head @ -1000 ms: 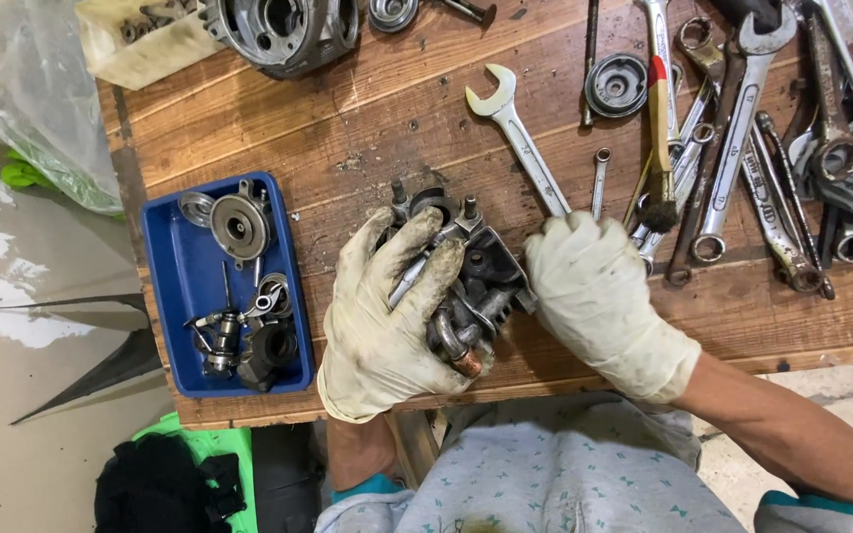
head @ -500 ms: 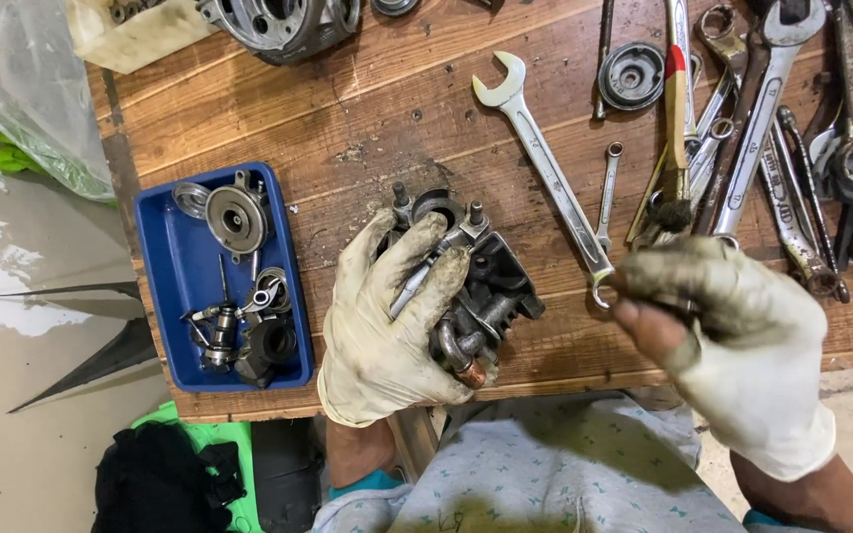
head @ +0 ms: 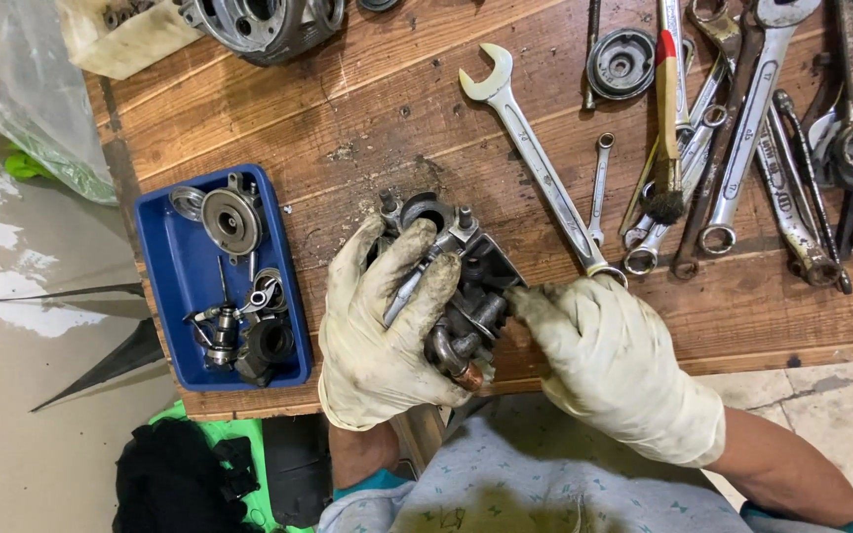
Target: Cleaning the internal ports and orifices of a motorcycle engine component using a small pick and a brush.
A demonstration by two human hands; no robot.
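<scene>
Wooden worktop point(head: 367, 118), front edge: grimy engine part point(head: 461, 286) is gripped by the left hand point(head: 387, 326), fingers wrapped shut, while the right hand point(head: 614, 365) pinches its side fingertips closed; best kept braced firmly, blue tray point(head: 175, 296) kept at the left edge.

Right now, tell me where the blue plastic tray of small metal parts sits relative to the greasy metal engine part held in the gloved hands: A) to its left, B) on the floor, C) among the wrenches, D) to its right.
A: the blue plastic tray lies on the wooden bench left of the greasy metal engine part.
</scene>
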